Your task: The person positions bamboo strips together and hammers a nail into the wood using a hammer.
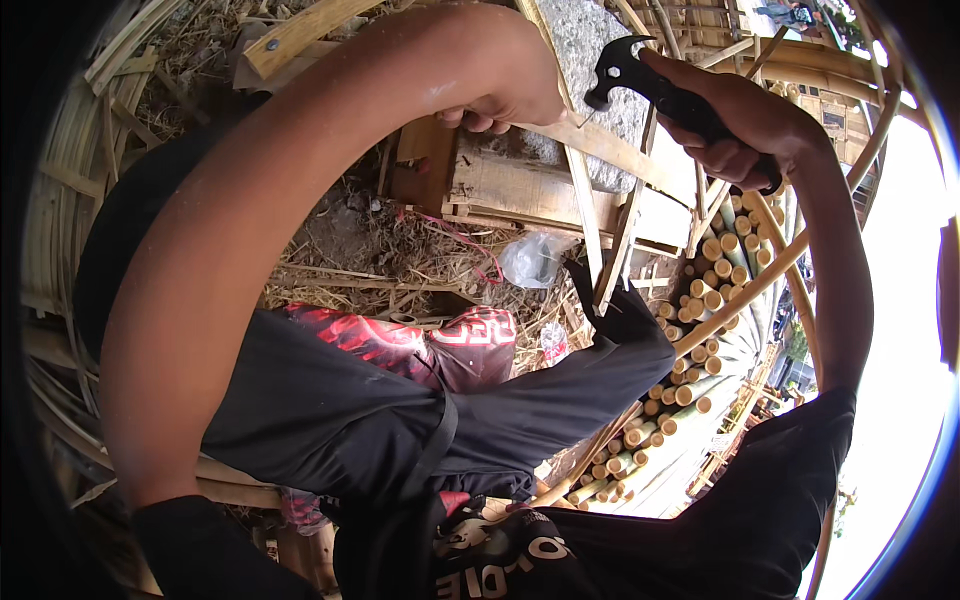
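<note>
We see the right hand [745, 125] clenched around the handle of a black claw hammer [650, 85], its head jutting out at ten o'clock from the fist. The left hand [500, 95] pinches a pale bamboo strip [600, 145], at nine o'clock from the hammer.
</note>
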The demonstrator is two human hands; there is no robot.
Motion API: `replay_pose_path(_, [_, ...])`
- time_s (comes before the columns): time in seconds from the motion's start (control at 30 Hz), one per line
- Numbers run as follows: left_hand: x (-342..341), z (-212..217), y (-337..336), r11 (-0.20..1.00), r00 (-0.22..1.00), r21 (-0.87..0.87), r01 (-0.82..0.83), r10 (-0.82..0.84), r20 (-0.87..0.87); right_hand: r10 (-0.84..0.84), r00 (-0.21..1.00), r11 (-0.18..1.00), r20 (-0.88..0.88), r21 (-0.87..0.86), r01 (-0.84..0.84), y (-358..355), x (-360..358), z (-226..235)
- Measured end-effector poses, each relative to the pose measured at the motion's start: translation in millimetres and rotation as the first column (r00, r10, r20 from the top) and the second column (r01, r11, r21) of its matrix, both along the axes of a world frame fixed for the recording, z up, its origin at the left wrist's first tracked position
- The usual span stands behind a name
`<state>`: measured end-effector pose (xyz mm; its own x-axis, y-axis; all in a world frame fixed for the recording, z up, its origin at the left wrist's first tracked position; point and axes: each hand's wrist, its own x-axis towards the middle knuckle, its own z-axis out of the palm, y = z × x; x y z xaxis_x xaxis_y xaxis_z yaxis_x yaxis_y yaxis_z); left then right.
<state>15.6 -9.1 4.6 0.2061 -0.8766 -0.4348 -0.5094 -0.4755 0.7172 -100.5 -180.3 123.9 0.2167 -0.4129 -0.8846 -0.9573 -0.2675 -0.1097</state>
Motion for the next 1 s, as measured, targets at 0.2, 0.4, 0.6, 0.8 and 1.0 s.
replay_pose_path(0.2, [-1.2,7.2,0.8,0.999,0.999,0.006,0.043,-0.043,0.009,0.144,0.981,0.987,0.129,-0.083,-0.134,3.3,8.1,1.7])
replay_pose_path(0.4, [-5.6,10.9,-4.0,0.994,0.998,0.082,0.066,-0.067,0.013,0.103,0.992,0.993,-0.072,-0.052,-0.107,-8.1,15.4,1.5])
replay_pose_path(0.6, [-8.3,13.2,-3.2,0.996,0.997,0.072,0.05,-0.055,0.057,0.198,0.964,0.97,-0.177,-0.107,-0.219,12.5,10.1,-6.1])
replay_pose_path(0.8, [-7.8,13.3,-1.9,0.996,0.998,0.091,0.027,-0.031,0.048,0.051,0.978,0.996,-0.202,0.084,-0.035,-6.5,8.9,2.8])
replay_pose_path(1.0, [-6.0,10.5,-2.4,0.999,1.0,0.041,0.014,-0.014,0.011,0.081,0.962,0.973,0.261,-0.231,-0.019,5.9,-4.5,-5.4])
